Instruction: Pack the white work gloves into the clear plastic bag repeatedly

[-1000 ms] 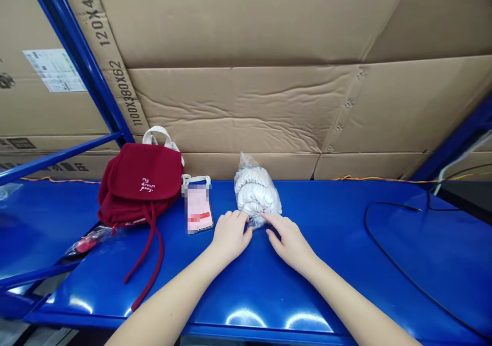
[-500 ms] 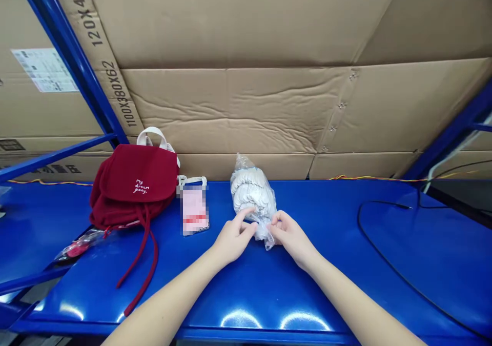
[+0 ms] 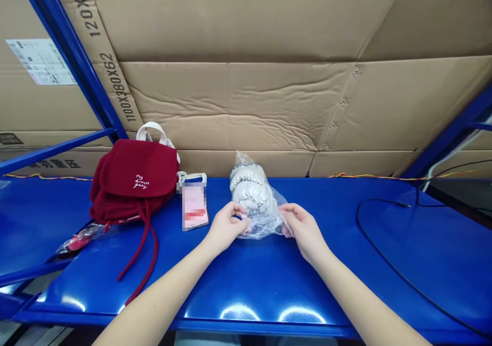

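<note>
Along a glossy blue steel shelf [image 3: 238, 289], backed by flattened cardboard cartons [image 3: 230, 105], the items run left to right. At the far left, a small clear packet [image 3: 79, 242] with something red inside lies by a dark red drawstring backpack [image 3: 132, 177]. The backpack has cream handles and "my dream pony" stitched on its flap, and its long cords trail toward the shelf's front edge. Just beside it lies a flat pink rectangular item [image 3: 194, 207] with a white loop, too pixelated to identify.

Centre right, a clear plastic bag [image 3: 274, 223] lies on the shelf, holding a white coiled bundle [image 3: 249, 189]. The hands are farther apart than a moment earlier, and the bag's film now spreads wider to the right instead of bunching between them. The left hand [image 3: 226, 228] has its fingers curled and closed on the plastic at the bundle's lower left. The right hand [image 3: 303, 230] pinches the bag's right edge between its fingers and thumb. Far right, a thin black cable [image 3: 384, 233] curves across the shelf.
</note>
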The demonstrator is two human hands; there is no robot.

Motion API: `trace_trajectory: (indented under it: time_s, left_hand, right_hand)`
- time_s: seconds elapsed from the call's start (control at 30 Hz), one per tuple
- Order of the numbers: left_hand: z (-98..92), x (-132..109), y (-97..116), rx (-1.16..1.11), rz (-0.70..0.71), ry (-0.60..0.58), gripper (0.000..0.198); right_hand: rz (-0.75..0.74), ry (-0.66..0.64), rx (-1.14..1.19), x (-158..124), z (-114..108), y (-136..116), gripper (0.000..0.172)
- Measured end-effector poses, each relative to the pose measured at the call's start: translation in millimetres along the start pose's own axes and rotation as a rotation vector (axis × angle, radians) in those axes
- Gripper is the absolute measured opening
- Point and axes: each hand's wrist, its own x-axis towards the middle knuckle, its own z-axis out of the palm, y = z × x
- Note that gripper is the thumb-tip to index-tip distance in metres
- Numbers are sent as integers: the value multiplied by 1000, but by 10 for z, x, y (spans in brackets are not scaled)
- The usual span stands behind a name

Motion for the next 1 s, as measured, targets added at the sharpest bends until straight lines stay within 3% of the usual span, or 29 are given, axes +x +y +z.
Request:
trace_trajectory:
  time_s: [0.13,0.33,0.4,0.5,0.57,0.6,0.7,0.77,0.83,0.9,1.0]
  left_hand:
    - [-143,-27,96,211,97,35,23]
    - [-244,-67,146,518,215,137,37]
    - [-218,-70,138,594,235,95,36]
    - [-156,-69,119,557,302,33,27]
    - [-111,-79,107,489,317,34,36]
    - [-90,-93,102,462,313,43,40]
    - [-34,-162,91,417,332,22,45]
    - [-16,-217,96,416,398,4,41]
    - [-19,-262,114,444,470,33,40]
    - [-38,-285,142,482,517,89,39]
    - [-59,-281,178,555,504,135,33]
  right_hand:
    - [-13,189,36,55,-106,-42,27]
    - [-145,283,-176,123,-263,-45,28]
    - [-324,343,-410,100,-259,-26,32]
    - [-760,457,-764,-38,-155,-10,26]
    - [-1052,356,-870,-180,-29,-7,18]
    - [-1171,176,-901,-250,42,-6,16]
    - [-1352,-141,-935,-387,226,4,29]
    - [-1343,-193,-982,-394,283,13,35]
    - [-1231,-154,-1076,-346,268,11,34]
    - [-1070,-40,-1202,-271,185,-10,28]
    - [-933,282,-1333,-164,-11,-81,26]
